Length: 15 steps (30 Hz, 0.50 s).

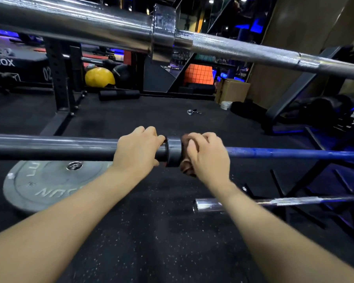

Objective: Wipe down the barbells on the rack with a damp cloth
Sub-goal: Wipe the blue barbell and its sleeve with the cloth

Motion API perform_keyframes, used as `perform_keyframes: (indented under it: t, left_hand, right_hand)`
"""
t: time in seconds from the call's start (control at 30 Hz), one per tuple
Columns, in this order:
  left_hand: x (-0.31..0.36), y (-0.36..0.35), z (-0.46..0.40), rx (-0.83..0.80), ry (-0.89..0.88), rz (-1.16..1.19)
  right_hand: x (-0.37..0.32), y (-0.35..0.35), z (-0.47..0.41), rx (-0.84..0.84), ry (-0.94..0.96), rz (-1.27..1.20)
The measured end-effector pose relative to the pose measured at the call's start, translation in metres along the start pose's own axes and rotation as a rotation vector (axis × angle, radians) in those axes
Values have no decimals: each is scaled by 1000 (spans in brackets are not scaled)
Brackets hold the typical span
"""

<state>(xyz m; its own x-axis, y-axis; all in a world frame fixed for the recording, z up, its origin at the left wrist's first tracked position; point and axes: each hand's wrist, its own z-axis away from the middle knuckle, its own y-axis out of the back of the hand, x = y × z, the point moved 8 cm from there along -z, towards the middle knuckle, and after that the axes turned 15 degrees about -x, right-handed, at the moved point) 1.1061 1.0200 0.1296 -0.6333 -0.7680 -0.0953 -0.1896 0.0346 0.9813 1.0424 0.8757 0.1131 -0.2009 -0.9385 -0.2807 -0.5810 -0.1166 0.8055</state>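
Observation:
A barbell with a dark grey sleeve (49,148) and a blue shaft (294,153) runs across the middle of the view. My left hand (138,149) grips the sleeve just left of its black collar (173,151). My right hand (207,157) wraps a brown cloth (186,170) around the shaft right beside the collar. A chrome barbell (243,49) crosses above, close to the camera. A third chrome barbell (274,202) lies lower at the right.
A grey bumper plate (41,184) lies flat on the black rubber floor at the left. A spring collar (193,112) lies on the floor farther off. A rack upright (58,78), yellow ball (99,77) and cardboard box (232,90) stand behind. Rack framing (307,188) fills the lower right.

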Motion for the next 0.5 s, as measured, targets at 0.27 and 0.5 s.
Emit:
perform_keyframes:
  t: [0.27,0.5]
  left_hand:
    - [-2,-2,-1,-10,1,0]
    - [-6,0,-1,-35,-27,10]
  right_hand:
    - [49,15,4,49,-207,-115]
    - [8,3,23,-144,243,-41]
